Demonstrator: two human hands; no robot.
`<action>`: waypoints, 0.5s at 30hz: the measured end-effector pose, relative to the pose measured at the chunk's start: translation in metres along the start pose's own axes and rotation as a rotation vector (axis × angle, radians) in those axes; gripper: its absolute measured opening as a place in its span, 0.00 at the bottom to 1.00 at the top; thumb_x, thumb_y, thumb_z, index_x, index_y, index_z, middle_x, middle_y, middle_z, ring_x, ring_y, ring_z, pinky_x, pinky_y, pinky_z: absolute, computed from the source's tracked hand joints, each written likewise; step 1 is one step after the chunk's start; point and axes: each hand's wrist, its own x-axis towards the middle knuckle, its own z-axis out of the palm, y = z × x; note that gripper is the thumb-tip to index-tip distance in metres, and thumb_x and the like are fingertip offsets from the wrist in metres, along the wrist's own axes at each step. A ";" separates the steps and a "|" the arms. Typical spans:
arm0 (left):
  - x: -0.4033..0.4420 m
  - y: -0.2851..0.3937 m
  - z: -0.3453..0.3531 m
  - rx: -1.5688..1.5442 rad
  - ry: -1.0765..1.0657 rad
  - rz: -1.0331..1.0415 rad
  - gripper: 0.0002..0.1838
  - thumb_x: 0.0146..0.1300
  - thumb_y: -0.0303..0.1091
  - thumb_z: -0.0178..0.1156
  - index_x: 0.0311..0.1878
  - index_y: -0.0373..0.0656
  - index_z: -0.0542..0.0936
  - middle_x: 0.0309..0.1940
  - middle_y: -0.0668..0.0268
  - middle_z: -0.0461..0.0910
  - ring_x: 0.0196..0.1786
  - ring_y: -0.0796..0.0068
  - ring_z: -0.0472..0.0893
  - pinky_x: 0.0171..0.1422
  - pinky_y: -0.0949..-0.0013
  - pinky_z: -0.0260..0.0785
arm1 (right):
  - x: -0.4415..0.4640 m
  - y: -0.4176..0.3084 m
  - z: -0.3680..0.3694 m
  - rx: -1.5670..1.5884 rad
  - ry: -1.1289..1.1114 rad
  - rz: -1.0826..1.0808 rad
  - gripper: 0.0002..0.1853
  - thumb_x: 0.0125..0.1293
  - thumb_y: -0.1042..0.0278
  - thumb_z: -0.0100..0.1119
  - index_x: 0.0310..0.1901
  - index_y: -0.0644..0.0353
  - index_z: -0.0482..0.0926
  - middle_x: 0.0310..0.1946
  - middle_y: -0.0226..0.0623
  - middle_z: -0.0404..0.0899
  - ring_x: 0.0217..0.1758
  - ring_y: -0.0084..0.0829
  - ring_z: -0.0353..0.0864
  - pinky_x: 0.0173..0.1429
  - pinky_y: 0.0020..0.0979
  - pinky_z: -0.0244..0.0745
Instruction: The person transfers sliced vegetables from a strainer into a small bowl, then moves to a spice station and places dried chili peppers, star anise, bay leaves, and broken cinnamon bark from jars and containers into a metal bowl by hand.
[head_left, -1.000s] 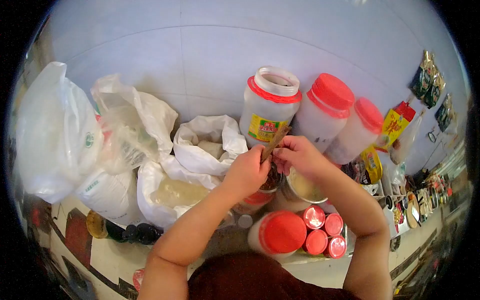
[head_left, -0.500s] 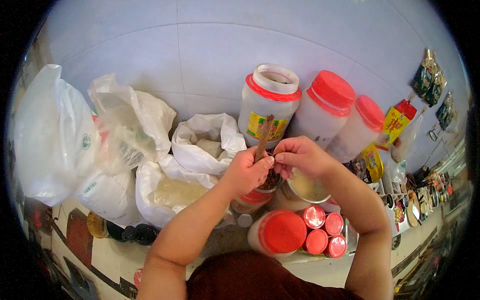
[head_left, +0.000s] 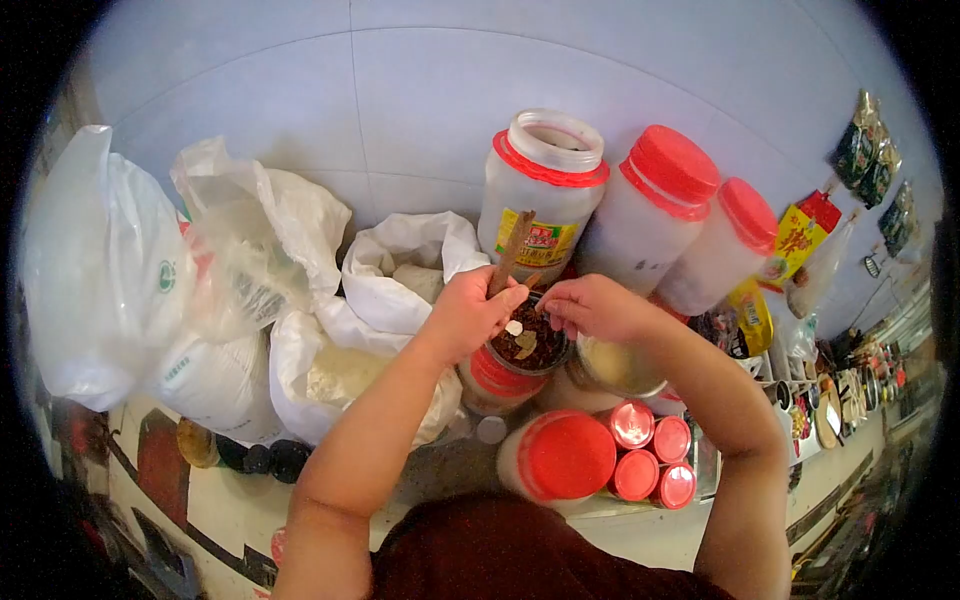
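Note:
My left hand (head_left: 465, 318) is closed around a brown cinnamon stick (head_left: 513, 250), which points upward out of the fist. A small brown bit shows by its thumb. Close by on the right, my right hand (head_left: 598, 308) has its fingertips pinched together; what they hold, if anything, is too small to make out. Both hands are above an open red-rimmed jar (head_left: 497, 376) of dark reddish-brown spices (head_left: 545, 343). A pale flake and a dry greenish-brown piece show over the spices, below the left fingers.
Behind the hands stand an open plastic jar (head_left: 535, 195) and red-lidded jars (head_left: 665, 195). White sacks (head_left: 410, 295) and plastic bags (head_left: 95, 280) fill the left. In front are a red-lidded tub (head_left: 568, 455) and several small red-topped containers (head_left: 633, 425). An open pale-filled container (head_left: 625, 368) sits right.
My hands have moved apart, and the left has shifted slightly left and up with the cinnamon stick. More of the spices shows between them. The view has shifted slightly.

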 end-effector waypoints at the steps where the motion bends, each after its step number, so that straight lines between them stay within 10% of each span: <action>1: 0.000 0.000 -0.001 0.000 0.000 0.000 0.06 0.66 0.33 0.57 0.36 0.42 0.73 0.20 0.72 0.72 0.17 0.86 0.66 0.21 0.79 0.57 | 0.003 0.006 0.001 -0.145 -0.011 -0.011 0.11 0.70 0.67 0.50 0.46 0.65 0.77 0.29 0.34 0.80 0.29 0.23 0.79 0.35 0.28 0.74; 5: 0.000 0.000 -0.004 0.192 0.014 -0.012 0.08 0.64 0.34 0.58 0.39 0.38 0.76 0.24 0.68 0.78 0.24 0.82 0.73 0.29 0.75 0.65 | 0.005 0.017 0.006 -0.696 0.122 -0.270 0.17 0.67 0.64 0.54 0.53 0.64 0.75 0.32 0.35 0.81 0.30 0.27 0.79 0.39 0.31 0.75; 12: 0.004 -0.004 0.005 0.702 0.114 0.290 0.11 0.61 0.35 0.58 0.39 0.35 0.76 0.28 0.50 0.79 0.31 0.56 0.78 0.37 0.58 0.69 | -0.003 -0.022 0.003 -0.294 0.110 -0.059 0.16 0.65 0.63 0.58 0.48 0.65 0.78 0.30 0.42 0.81 0.31 0.28 0.77 0.40 0.31 0.74; 15: 0.003 0.001 0.009 0.701 0.160 0.305 0.11 0.60 0.35 0.59 0.37 0.35 0.76 0.28 0.49 0.78 0.31 0.52 0.78 0.37 0.58 0.69 | -0.004 -0.022 0.006 -0.337 0.324 -0.154 0.15 0.65 0.60 0.56 0.44 0.63 0.79 0.34 0.51 0.81 0.38 0.48 0.81 0.45 0.39 0.75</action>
